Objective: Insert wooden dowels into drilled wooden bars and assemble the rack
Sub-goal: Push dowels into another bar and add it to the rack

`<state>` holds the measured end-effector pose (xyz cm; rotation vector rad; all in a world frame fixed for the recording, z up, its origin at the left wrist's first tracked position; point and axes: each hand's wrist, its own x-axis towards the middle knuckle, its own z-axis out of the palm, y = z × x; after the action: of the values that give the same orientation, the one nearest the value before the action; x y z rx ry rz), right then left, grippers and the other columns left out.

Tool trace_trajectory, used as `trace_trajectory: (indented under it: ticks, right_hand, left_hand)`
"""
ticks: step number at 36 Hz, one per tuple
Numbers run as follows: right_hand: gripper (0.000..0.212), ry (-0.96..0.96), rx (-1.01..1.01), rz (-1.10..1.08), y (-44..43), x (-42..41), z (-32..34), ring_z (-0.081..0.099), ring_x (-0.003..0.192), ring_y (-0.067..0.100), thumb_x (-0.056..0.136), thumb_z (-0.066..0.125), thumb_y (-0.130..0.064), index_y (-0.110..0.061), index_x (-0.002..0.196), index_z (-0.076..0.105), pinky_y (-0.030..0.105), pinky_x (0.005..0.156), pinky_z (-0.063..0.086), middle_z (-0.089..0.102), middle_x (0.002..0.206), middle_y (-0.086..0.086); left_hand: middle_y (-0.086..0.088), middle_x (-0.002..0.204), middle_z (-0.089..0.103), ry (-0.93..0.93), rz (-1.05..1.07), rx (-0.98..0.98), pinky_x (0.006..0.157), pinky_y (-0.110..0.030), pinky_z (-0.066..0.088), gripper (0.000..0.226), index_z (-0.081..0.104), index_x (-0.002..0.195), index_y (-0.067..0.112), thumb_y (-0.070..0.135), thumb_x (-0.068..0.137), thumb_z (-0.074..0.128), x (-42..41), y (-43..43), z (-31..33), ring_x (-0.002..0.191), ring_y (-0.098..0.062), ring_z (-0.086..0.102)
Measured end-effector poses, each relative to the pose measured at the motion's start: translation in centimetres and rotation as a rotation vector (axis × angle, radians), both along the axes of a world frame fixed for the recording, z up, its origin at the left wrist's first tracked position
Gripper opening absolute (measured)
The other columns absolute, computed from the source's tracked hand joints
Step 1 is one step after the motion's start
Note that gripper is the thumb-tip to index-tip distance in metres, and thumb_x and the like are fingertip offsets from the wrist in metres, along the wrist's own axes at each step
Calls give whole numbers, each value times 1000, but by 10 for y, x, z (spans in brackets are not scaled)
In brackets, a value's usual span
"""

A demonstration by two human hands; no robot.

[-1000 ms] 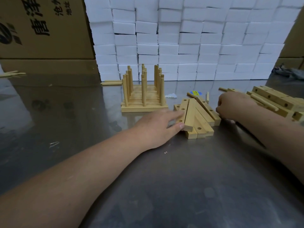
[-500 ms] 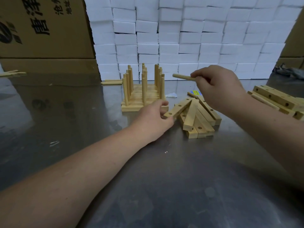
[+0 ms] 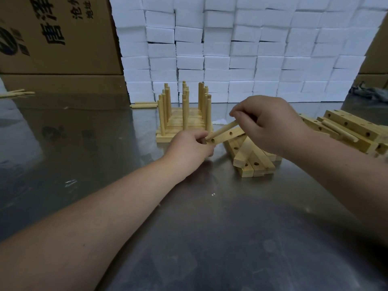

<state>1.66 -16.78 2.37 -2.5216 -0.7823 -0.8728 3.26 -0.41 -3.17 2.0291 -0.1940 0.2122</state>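
Head: left hand [image 3: 189, 148] fingers grip one bar [image 3: 225, 137]; right hand [image 3: 270, 127] fingers pinch one dowel [image 3: 221, 130].

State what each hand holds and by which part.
Left hand grips the drilled bar at its lower end; right hand pinches the dowel by its upper end.

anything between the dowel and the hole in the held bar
Nothing visible does. The right hand holds the dowel with its tip by the end hole of the bar. The left hand grips that end beside the hole, not over it.
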Motion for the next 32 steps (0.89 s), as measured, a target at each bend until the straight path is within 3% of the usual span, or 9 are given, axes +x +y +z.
trace_trajectory:
  ticks: [2, 6, 9, 13, 16, 22, 25, 29, 32]
  right_hand:
    - [24, 4, -62, -10, -1, 1, 0, 56, 83, 20, 93, 45, -21, -12, 98, 67, 30, 68, 41, 64, 87, 3]
    - [27, 62, -181, 6, -3, 5, -1, 52, 79, 13, 90, 48, -33, -18, 101, 68, 20, 59, 35, 61, 87, -5]
    - [27, 120, -272, -5, -2, 7, -7, 46, 76, 8, 90, 49, -37, -23, 105, 66, 12, 58, 29, 54, 82, -13]
    - [24, 134, -223, -29, -4, 10, -8, 44, 65, -2, 90, 50, -35, -25, 105, 67, 13, 55, 30, 48, 71, -20]
    - [23, 109, -201, -53, -6, 12, -9, 43, 63, -3, 91, 50, -30, -24, 105, 68, 13, 54, 29, 46, 69, -23]
    - [28, 95, -203, -14, -4, 12, -11, 48, 71, 8, 95, 42, -33, -20, 102, 65, 6, 53, 29, 66, 88, -3]
    - [27, 99, -187, 4, -3, 10, -12, 51, 76, 11, 95, 43, -31, -20, 104, 66, 6, 59, 32, 67, 89, -1]
    - [29, 129, -192, 11, 2, 6, -14, 56, 94, 18, 95, 41, -28, -19, 112, 63, 36, 79, 45, 67, 102, 1]
    - [30, 132, -199, 8, 4, 7, -18, 55, 97, 20, 96, 40, -28, -17, 113, 63, 32, 78, 42, 65, 105, 1]
  left_hand:
    - [0, 71, 69, 51, -3, -57, 55, -6, 44, 30, 66, 73, 34, 5, 80, 60, 1, 1, 0, 64, -3, 65]
    - [1, 69, 67, 149, -1, -149, 84, -27, 49, 29, 71, 95, 21, 1, 78, 58, 6, 3, 2, 75, -15, 64]
    - [-5, 77, 68, 139, -14, -123, 91, -40, 48, 30, 72, 85, 26, 0, 77, 58, 7, 5, 2, 81, -22, 60]
    - [-5, 76, 68, 135, -25, -140, 96, -44, 47, 34, 69, 71, 29, -1, 81, 58, 8, 6, 0, 82, -24, 62]
    - [-3, 72, 70, 155, -37, -217, 97, -41, 48, 29, 64, 81, 28, 0, 87, 56, 12, 6, -2, 84, -26, 69]
    - [1, 89, 66, 166, -105, -330, 84, -28, 54, 19, 62, 109, 12, 8, 95, 49, 15, 5, -4, 67, -13, 70]
    - [3, 93, 66, 172, -114, -347, 76, -22, 55, 17, 61, 103, 16, 11, 97, 47, 14, 6, -2, 66, -12, 70]
    - [7, 98, 60, 213, -109, -373, 65, -16, 54, 19, 59, 104, 21, 17, 99, 41, 13, 6, 1, 67, -11, 70]
    - [4, 107, 58, 267, -87, -471, 61, -16, 54, 24, 57, 115, 18, 18, 99, 40, 14, 6, 3, 69, -15, 71]
